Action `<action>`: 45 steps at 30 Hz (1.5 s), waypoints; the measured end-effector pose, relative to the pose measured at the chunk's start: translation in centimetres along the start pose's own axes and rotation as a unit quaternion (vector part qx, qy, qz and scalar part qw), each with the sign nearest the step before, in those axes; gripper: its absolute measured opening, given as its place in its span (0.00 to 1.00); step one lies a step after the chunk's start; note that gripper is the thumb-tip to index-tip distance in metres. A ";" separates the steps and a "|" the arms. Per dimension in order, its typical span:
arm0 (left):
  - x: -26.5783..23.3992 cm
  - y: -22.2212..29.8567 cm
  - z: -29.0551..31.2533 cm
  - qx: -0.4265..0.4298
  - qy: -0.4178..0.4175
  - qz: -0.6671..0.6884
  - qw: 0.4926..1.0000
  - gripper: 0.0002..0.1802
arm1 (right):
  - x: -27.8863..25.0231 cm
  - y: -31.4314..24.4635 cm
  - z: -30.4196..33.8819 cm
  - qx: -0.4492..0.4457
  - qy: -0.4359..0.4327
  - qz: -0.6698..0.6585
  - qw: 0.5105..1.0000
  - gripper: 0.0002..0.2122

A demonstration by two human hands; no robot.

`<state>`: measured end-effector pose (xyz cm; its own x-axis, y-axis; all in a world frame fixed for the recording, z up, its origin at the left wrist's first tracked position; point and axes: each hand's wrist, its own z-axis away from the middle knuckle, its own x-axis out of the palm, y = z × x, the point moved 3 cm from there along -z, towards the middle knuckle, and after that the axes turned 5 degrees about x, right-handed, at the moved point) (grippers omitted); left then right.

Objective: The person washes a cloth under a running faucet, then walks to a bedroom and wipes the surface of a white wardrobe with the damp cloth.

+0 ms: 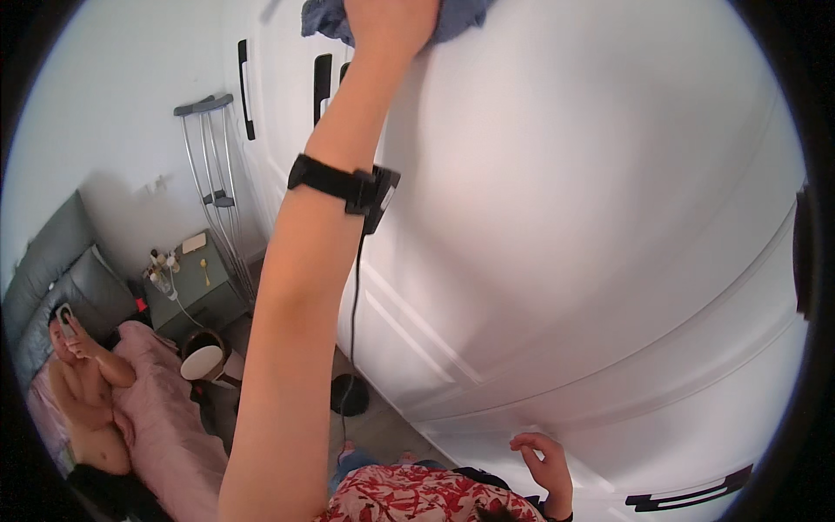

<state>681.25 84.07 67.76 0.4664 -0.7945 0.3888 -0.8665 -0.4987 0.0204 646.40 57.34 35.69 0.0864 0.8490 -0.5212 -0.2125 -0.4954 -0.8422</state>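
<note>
My left arm reaches up across the view, and my left hand (393,19) is at the top edge, on a grey-blue cloth (461,22). The cloth lies against the large white wardrobe door (591,174). The frame's edge cuts off my left fingers, and cloth shows on both sides of the hand. A black strap with a small device (370,193) circles my left forearm, and a cable hangs from it. Low beside my body, my right hand (546,465) is near the lower white panels, its fingers loosely bent and holding nothing.
Crutches (213,165) lean in the corner, beside a grey-green nightstand (196,287) with small bottles. At left, a person (83,383) holding a phone sits on a bed with pink bedding (161,418). A dark round bin (350,396) stands on the floor. Black handles (322,91) stick out from the doors.
</note>
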 end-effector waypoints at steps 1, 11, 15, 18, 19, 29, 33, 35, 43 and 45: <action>0.3 -0.8 -0.8 -0.017 -0.014 -0.008 1.000 0.23 | 0.3 0.2 0.0 0.003 0.000 -0.007 1.000 0.07; -13.9 -0.9 36.1 -0.221 -0.250 -0.084 0.939 0.31 | 1.7 2.2 -0.4 0.029 0.008 -0.027 0.999 0.07; -18.7 0.3 43.9 -0.317 -0.300 -0.086 0.896 0.27 | 2.6 1.0 -0.3 0.040 -0.025 -0.031 0.998 0.08; -16.0 0.7 36.6 -0.171 -0.242 -0.041 0.954 0.29 | 2.8 1.5 1.3 0.049 -0.015 -0.032 0.998 0.08; -14.5 0.8 33.1 -0.124 -0.239 -0.053 0.962 0.31 | 2.6 2.1 2.1 0.034 -0.011 -0.031 0.999 0.08; 4.4 15.9 -3.3 0.182 0.018 0.039 0.982 0.22 | -1.5 4.5 5.6 0.002 0.083 -0.061 0.995 0.07; 3.0 18.8 3.0 0.175 -0.045 0.039 0.983 0.24 | -2.8 6.4 6.6 0.012 0.086 -0.038 0.996 0.07; 1.0 20.7 10.7 0.152 -0.100 0.032 0.983 0.27 | -3.8 7.9 7.0 0.012 0.091 -0.034 0.995 0.07; -13.5 23.5 38.1 -0.037 -0.447 0.015 0.894 0.40 | -5.2 7.8 7.3 -0.001 0.012 -0.016 1.000 0.07; -12.7 23.7 36.6 -0.075 -0.353 0.076 0.929 0.31 | -5.1 7.5 7.8 -0.031 -0.005 0.020 0.999 0.08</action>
<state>661.25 69.66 29.54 0.2911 -0.9074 -0.3032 -0.9221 -0.3506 0.1640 636.74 50.74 33.04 0.0694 0.8297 -0.5539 -0.1549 -0.5395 -0.8276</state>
